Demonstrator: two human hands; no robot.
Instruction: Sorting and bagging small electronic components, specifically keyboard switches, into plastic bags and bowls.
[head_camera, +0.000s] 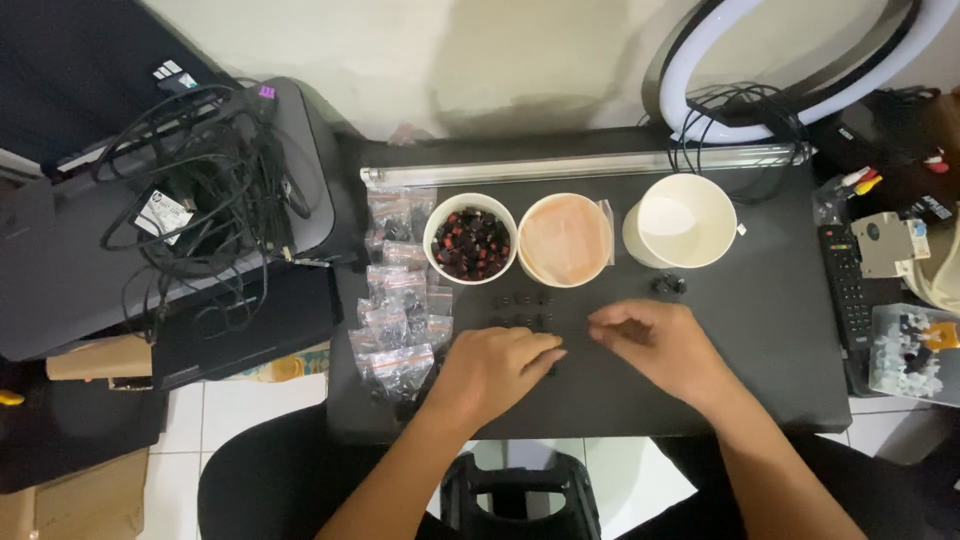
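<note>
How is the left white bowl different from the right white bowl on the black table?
The left bowl is full of small dark and reddish pieces; the right bowl looks empty. The left bowl stands beside the small clear bags; the right bowl stands near the ring light. Both are round, white and upright.

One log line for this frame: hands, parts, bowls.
left hand: on mat | right hand: pinching, contents hidden | small black parts: ahead of hands | bowl of parts: behind

Home hobby desk: ring light (800, 60), printer (150, 230).
</note>
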